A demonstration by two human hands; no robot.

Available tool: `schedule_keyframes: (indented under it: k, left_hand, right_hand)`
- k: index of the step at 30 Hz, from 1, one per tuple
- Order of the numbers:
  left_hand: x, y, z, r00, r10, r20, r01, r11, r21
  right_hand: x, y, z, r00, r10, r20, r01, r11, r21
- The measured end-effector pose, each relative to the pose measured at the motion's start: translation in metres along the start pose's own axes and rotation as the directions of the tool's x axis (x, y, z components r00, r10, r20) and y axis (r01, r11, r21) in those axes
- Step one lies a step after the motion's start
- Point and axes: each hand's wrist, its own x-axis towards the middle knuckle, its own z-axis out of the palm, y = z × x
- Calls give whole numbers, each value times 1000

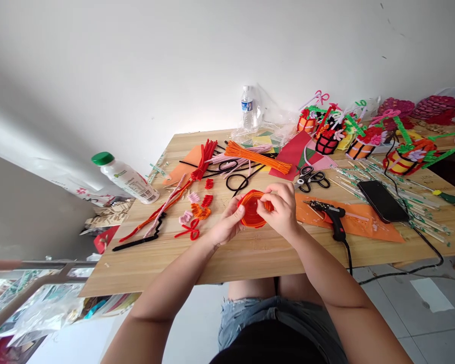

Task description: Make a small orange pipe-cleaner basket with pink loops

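Note:
Between my hands, over the table's front half, is a small red cup-shaped basket point(253, 218) with an orange fuzzy rim, its opening tilted up toward me. My left hand point(229, 222) grips its left side, thumb on the rim. My right hand point(282, 205) pinches at the right part of the rim; whether a separate strip is in those fingers I cannot make out. Left of my hands lie short coiled pieces of orange pipe cleaner point(200, 211) and a red pipe-cleaner bow point(191, 230). A black glue gun point(331, 215) rests to the right on orange felt point(381, 228).
Black-handled scissors point(311, 179), a phone point(382, 201) and many thin sticks point(420, 202) lie to the right. Finished flower baskets point(364, 146) stand behind. An orange pipe-cleaner bundle point(258, 156) and a water bottle point(247, 108) are at the back; a green-capped bottle point(127, 179) stands left. A cord point(349, 255) hangs over the front edge.

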Motion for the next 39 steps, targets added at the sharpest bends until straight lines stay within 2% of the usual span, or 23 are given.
schedule_keyframes:
  k: [3, 8, 14, 18, 21, 25, 32, 39]
  left_hand:
    - [-1, 1, 0, 1000, 7, -6, -7, 1000, -16]
    - [-2, 3, 3, 999, 41, 1, -41, 999, -22]
    - [-2, 3, 7, 997, 76, 6, -75, 997, -26]
    - [2, 5, 5, 994, 102, -46, -104, 993, -54]
    - [6, 7, 2, 993, 96, -72, -100, 993, -58]
    - [6, 6, 2, 996, 77, -52, -79, 996, -43]
    - [1, -2, 8, 998, 59, -13, -59, 998, 17]
    - [1, -7, 10, 997, 73, 24, -74, 996, 57]
  right_hand:
    - [1, -1, -3, 999, -29, -36, 30, 999, 33]
    - [0, -3, -3, 999, -13, 32, 11, 997, 81]
    - [0, -5, -3, 998, -40, 40, 33, 983, 178]
    - [0, -8, -5, 996, -21, 82, 6, 982, 190]
    - [0, -7, -4, 998, 0, 59, -8, 990, 143]
    - [0, -3, 1, 1000, 11, 22, -12, 999, 50]
    - [-5, -6, 5, 995, 32, 98, -27, 998, -57]
    - [-5, -9, 4, 988, -35, 151, 64, 980, -189]
